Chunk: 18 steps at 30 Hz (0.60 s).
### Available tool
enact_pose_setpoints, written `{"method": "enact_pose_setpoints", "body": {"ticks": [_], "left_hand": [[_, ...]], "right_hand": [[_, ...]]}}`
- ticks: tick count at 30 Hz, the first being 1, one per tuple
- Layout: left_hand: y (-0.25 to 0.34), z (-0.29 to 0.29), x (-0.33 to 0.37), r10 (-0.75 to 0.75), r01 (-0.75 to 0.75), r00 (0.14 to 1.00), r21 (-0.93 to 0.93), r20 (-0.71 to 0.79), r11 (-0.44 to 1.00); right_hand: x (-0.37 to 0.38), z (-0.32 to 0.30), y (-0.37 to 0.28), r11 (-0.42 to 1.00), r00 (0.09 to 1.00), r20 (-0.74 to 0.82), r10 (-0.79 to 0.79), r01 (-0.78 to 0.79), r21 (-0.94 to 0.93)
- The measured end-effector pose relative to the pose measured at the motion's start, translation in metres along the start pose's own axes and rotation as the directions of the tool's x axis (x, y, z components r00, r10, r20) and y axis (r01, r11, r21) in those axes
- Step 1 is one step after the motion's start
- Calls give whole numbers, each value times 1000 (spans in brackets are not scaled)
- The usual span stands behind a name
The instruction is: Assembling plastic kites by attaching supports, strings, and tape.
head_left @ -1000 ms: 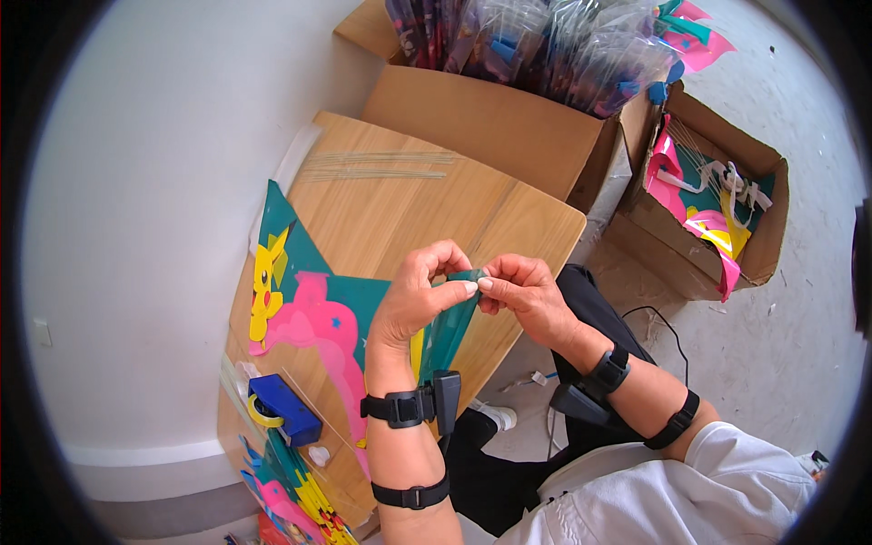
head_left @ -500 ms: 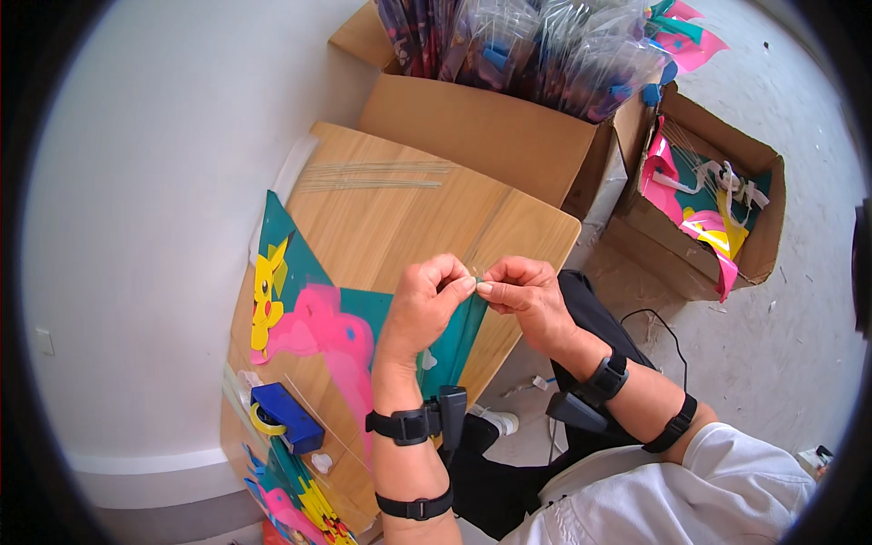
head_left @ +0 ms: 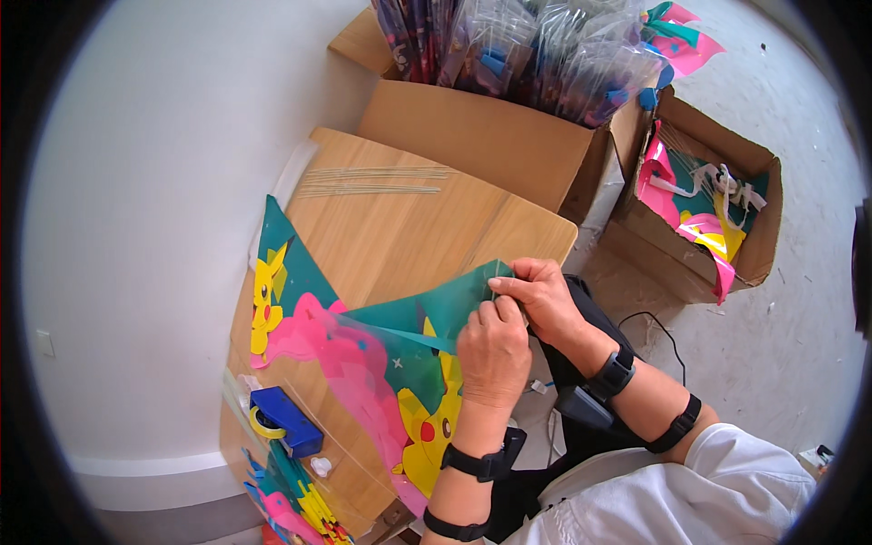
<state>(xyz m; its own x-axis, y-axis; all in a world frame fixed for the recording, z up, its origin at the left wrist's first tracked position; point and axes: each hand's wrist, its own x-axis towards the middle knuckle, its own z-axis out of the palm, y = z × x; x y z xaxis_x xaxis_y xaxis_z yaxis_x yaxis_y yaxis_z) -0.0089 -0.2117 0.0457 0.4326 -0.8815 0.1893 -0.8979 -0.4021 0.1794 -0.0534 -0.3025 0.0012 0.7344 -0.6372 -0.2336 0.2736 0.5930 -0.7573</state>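
A thin teal and pink kite sail [head_left: 472,295] with a yellow cartoon figure is stretched across the table's near side, its right corner raised. My right hand [head_left: 545,295] pinches that corner's edge between thumb and fingers. Just below it, my left hand [head_left: 495,350] is closed on the same edge, knuckles up. The folded fingers hide what else they may hold. The sail's left part [head_left: 272,300] lies flat, showing a second yellow figure.
Thin rods [head_left: 372,180] lie on the wooden table [head_left: 400,232]. A blue tape dispenser [head_left: 289,422] sits left of the sail, near more printed sheets [head_left: 304,500]. Beyond are a carton of bagged goods [head_left: 490,123] and a smaller carton [head_left: 699,263] with printed sheets.
My hands met fingertip to fingertip before; now the left has moved right and below the right one, closing into a fist. The sail's corner has lifted and spread, uncovering the nearer yellow figure.
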Motion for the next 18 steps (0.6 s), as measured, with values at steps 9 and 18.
{"method": "enact_pose_setpoints", "body": {"ticks": [9, 18], "left_hand": [[-40, -14, 29, 69, -182, 941, -321, -332, 929], [-55, -15, 28, -127, 369, 927, -790, 354, 489]], "right_hand": [[-8, -14, 0, 996, 994, 107, -22, 30, -79], [5, -38, -4, 856, 909, 198, 365, -412, 313]]}}
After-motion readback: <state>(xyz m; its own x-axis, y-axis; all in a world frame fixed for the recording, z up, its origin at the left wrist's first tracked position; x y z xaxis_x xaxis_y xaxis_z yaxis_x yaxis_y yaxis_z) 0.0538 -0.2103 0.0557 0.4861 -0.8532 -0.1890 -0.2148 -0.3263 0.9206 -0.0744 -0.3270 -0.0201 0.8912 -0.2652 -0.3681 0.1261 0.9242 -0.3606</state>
